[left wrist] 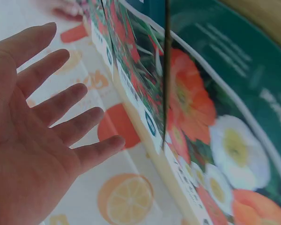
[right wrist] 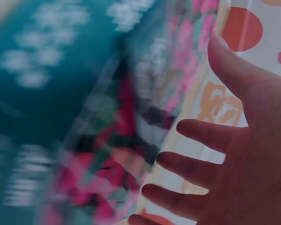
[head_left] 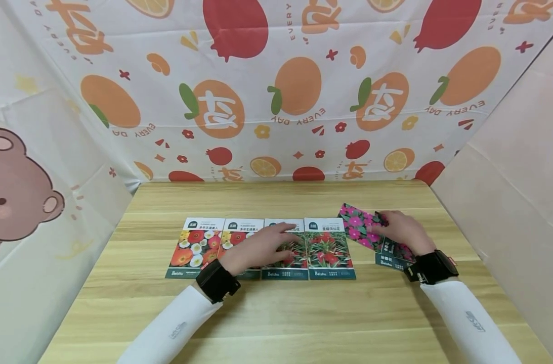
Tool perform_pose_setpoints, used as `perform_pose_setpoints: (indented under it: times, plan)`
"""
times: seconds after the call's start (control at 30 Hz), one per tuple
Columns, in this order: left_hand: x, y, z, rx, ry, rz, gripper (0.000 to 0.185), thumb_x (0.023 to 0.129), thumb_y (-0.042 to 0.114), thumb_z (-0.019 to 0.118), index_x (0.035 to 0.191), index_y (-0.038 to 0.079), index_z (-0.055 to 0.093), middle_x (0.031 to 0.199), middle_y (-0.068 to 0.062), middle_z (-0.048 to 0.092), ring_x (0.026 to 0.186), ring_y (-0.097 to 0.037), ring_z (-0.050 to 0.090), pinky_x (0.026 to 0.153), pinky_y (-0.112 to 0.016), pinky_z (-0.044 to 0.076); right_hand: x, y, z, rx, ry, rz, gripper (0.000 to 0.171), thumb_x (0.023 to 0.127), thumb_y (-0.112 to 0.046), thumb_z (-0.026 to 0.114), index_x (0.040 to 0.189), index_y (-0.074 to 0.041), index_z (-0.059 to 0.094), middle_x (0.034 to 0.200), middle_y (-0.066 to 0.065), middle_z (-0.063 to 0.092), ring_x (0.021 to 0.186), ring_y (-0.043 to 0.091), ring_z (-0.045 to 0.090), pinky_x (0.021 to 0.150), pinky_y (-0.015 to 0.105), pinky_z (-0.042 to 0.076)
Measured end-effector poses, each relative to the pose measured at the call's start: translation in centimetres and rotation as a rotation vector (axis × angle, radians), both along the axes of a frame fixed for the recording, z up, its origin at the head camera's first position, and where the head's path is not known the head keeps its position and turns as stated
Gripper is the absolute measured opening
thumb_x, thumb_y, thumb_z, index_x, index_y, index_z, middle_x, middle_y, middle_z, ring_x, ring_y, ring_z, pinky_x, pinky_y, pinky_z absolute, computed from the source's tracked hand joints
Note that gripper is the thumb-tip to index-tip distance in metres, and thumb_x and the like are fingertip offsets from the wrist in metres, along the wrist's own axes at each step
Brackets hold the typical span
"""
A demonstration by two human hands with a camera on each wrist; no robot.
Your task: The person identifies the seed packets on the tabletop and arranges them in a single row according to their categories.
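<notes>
Hands over glossy paper seed packets (head_left: pixel 330 248): left hand (head_left: pixel 262 247) flat, fingers straight; right hand (head_left: pixel 401 231) fingers extended on pink-flowered packet (head_left: pixel 359 227), best slid squarely.

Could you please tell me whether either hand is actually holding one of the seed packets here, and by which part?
Neither grips one. The left hand lies flat with straight fingers on the row of seed packets; the right hand rests on the pink-flowered packet, fingers at its inner edge.

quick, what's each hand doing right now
Left hand: open, fingers straight, lying flat over the row of seed packets.
Right hand: open, fingers spread, resting on the pink-flower packet, not gripping it.
</notes>
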State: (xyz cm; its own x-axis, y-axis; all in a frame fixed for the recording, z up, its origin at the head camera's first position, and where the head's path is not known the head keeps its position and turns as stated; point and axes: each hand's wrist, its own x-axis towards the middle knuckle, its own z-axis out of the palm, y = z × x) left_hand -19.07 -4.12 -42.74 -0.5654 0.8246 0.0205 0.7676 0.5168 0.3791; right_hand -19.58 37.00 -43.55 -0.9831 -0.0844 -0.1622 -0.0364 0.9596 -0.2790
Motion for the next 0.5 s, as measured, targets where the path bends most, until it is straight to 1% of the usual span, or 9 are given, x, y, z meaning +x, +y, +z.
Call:
perform_pose_setpoints:
  times: [0.07, 0.13, 0.23, 0.33, 0.43, 0.5]
  plan:
    - [-0.1, -0.7, 0.0, 0.036, -0.027, 0.020, 0.040, 0.104, 0.028, 0.067, 0.140, 0.012, 0.065, 0.158, -0.017, 0.045, 0.146, -0.031, 0.043, 0.118, -0.047, 0.039, 0.5, 0.5, -0.3, -0.002, -0.038, -0.013, 0.092, 0.096, -0.057, 0.067, 0.149, 0.014, 0.042, 0.145, 0.042, 0.043, 0.129, 0.060, 0.045, 0.103, 0.072, 0.040]
    - [-0.3, -1.4, 0.0, 0.065, -0.052, 0.040, 0.040, 0.104, 0.027, 0.067, 0.140, 0.011, 0.065, 0.159, -0.018, 0.044, 0.145, -0.033, 0.043, 0.117, -0.048, 0.040, 0.8, 0.9, -0.5, -0.012, -0.049, -0.022, 0.096, 0.094, -0.060, 0.068, 0.151, 0.013, 0.040, 0.147, 0.043, 0.038, 0.131, 0.062, 0.042, 0.104, 0.074, 0.038]
    - [-0.5, -2.4, 0.2, 0.093, -0.082, 0.078, 0.041, 0.103, 0.026, 0.067, 0.141, 0.010, 0.064, 0.160, -0.019, 0.042, 0.145, -0.035, 0.043, 0.116, -0.049, 0.041, 1.1, 1.8, -0.6, -0.015, -0.037, -0.033, 0.096, 0.094, -0.058, 0.070, 0.150, 0.014, 0.040, 0.146, 0.043, 0.038, 0.129, 0.062, 0.043, 0.102, 0.074, 0.038]
    - [-0.7, -3.3, 0.5, 0.098, -0.092, 0.131, 0.043, 0.104, 0.027, 0.067, 0.143, 0.011, 0.063, 0.161, -0.017, 0.040, 0.146, -0.034, 0.043, 0.115, -0.048, 0.042, 1.2, 2.8, -0.6, -0.019, -0.041, -0.046, 0.095, 0.094, -0.055, 0.070, 0.148, 0.016, 0.040, 0.144, 0.044, 0.039, 0.127, 0.062, 0.044, 0.102, 0.074, 0.039]
    - [-0.8, -4.1, 0.9, 0.124, -0.097, 0.176, 0.044, 0.103, 0.027, 0.068, 0.143, 0.010, 0.063, 0.161, -0.017, 0.041, 0.144, -0.034, 0.045, 0.114, -0.049, 0.043, 1.2, 3.8, -0.6, -0.026, -0.045, -0.048, 0.093, 0.095, -0.052, 0.070, 0.147, 0.019, 0.039, 0.144, 0.045, 0.039, 0.128, 0.062, 0.043, 0.102, 0.073, 0.039]
    - [-0.8, -4.6, 1.0, 0.139, -0.098, 0.196, 0.044, 0.103, 0.026, 0.068, 0.143, 0.009, 0.063, 0.160, -0.018, 0.042, 0.144, -0.036, 0.045, 0.114, -0.050, 0.043, 1.1, 4.3, -0.6, -0.031, -0.043, -0.046, 0.093, 0.095, -0.052, 0.070, 0.146, 0.019, 0.040, 0.143, 0.045, 0.039, 0.128, 0.062, 0.043, 0.102, 0.072, 0.039]
